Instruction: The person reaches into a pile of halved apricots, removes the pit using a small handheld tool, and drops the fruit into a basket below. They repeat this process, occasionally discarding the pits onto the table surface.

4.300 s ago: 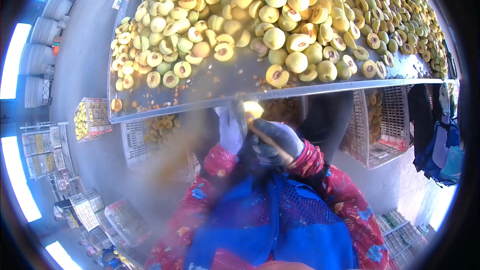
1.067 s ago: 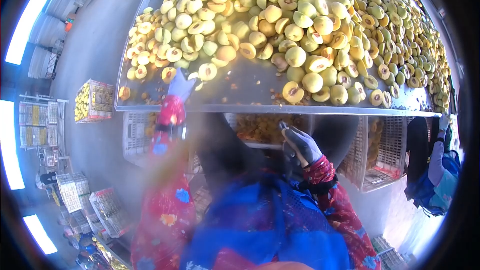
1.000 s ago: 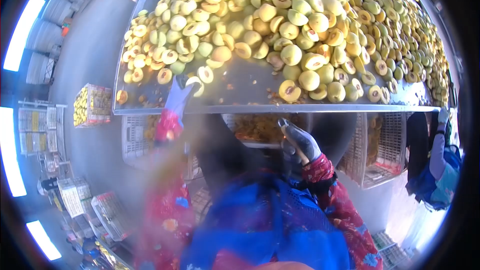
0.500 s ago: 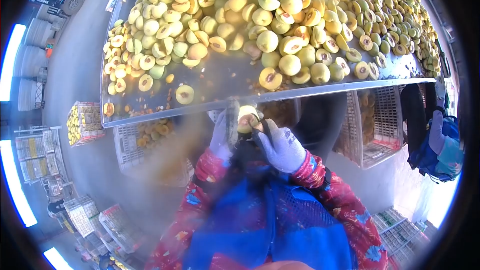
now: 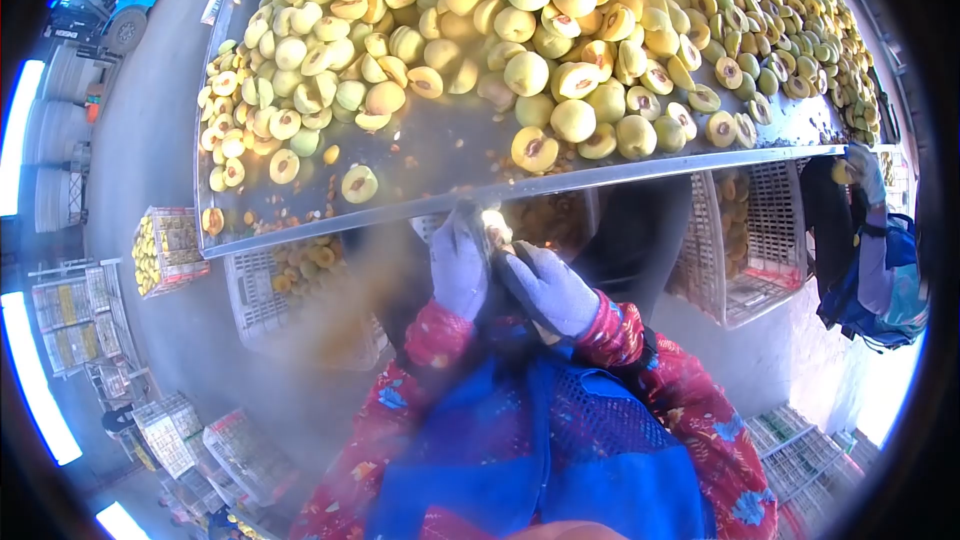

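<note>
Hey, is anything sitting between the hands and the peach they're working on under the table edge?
Nothing visible. The left hand and the right hand both close directly around the peach, just below the table rim.

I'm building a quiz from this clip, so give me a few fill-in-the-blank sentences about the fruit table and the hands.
1. Both hands, the left hand and right hand, wear ____.
2. The left hand holds a piece of fruit just below the table's ____ edge.
3. Many halved fruits on the metal table show the hollow where the ____ sat.
4. Under the table stand plastic ____.

Missing words: gloves; front; pit; crates
</note>
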Demonstrator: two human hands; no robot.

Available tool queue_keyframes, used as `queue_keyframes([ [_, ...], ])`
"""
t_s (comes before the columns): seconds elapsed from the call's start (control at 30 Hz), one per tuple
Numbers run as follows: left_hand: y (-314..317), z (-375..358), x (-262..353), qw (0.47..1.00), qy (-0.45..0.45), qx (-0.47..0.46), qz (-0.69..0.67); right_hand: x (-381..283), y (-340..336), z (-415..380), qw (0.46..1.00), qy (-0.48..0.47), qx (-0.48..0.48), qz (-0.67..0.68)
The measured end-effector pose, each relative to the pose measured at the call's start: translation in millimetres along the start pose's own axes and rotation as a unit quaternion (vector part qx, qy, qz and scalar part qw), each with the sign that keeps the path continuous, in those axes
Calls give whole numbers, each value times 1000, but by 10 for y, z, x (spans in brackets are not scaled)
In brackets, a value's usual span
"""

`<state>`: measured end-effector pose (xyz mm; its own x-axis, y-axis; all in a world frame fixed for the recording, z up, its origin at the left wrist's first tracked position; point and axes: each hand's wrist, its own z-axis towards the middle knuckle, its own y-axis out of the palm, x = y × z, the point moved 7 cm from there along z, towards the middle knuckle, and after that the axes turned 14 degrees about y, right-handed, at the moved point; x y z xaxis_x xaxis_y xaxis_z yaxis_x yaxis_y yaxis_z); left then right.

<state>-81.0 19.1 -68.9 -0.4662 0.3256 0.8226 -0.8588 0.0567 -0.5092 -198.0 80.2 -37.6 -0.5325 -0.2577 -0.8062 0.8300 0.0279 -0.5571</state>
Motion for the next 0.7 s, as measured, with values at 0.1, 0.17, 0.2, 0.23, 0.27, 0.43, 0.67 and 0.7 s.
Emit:
queue_keyframes([
  [0.1,13,-56,39,995,67,11,66,111,104,-8,669,445,-247,542],
  [0.17,112,-140,-162,994,37,6,-102,58,143,-57,614,397,-280,622],
  [0.2,184,-145,-248,956,-30,6,-293,25,226,-94,472,383,-313,730],
  [0.23,226,-139,-245,934,-49,11,-354,-47,248,-112,316,356,-336,813],
  [0.27,262,-120,-218,908,-69,17,-414,-27,283,-135,288,369,-305,829],
  [0.43,-118,8,-95,971,-179,8,-161,40,229,-139,249,319,-259,877],
  [0.67,-1850,-58,-612,844,-153,3,514,377,339,-242,353,399,-252,808],
  [0.7,-1847,168,-628,851,-146,-3,504,383,366,-237,371,406,-253,796],
])
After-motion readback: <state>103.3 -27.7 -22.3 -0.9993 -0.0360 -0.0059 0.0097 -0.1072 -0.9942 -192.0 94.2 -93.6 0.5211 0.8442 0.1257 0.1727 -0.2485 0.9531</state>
